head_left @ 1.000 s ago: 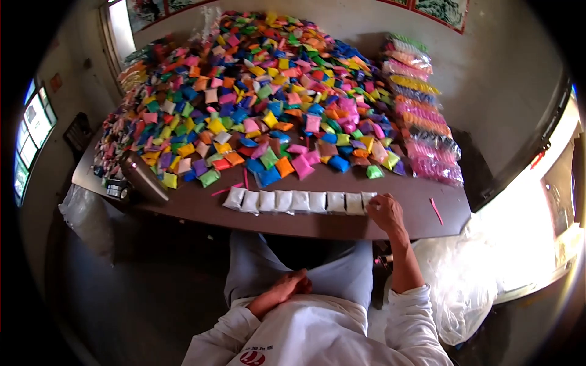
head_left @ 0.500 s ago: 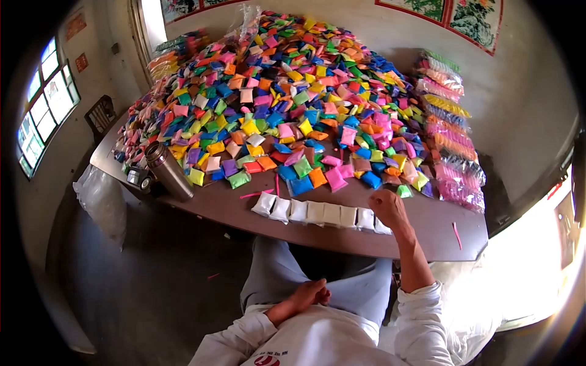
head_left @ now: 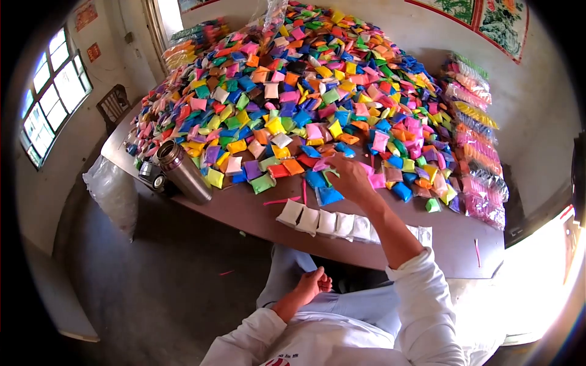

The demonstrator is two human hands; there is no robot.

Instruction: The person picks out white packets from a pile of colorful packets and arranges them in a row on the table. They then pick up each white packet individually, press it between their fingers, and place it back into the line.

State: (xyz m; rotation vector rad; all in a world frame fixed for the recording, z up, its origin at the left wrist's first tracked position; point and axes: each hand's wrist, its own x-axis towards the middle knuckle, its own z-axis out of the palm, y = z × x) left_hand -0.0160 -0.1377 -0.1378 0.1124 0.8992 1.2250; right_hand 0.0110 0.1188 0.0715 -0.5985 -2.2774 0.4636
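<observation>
My right hand (head_left: 351, 177) reaches over the front edge of the colourful heap. Its bent fingers close on a light green packet (head_left: 330, 175), which is partly covered by the hand. A blue packet (head_left: 329, 195) lies just below the fingers. Beneath my right forearm runs a row of several small white packets (head_left: 326, 223), set side by side along the table's near edge; the forearm hides part of it. My left hand (head_left: 312, 285) rests above my lap with its fingers curled in, and nothing shows in it.
The large heap of coloured packets (head_left: 274, 126) covers most of the brown table (head_left: 244, 210). A steel flask (head_left: 186, 174) stands at the left edge. Clear bags of sorted packets (head_left: 479, 143) are stacked at the right. A clear plastic bag (head_left: 112, 195) hangs at the left.
My right hand has moved left and away from me, from the right end of the white row to the heap, where it closes on the light green packet. The view has shifted.
</observation>
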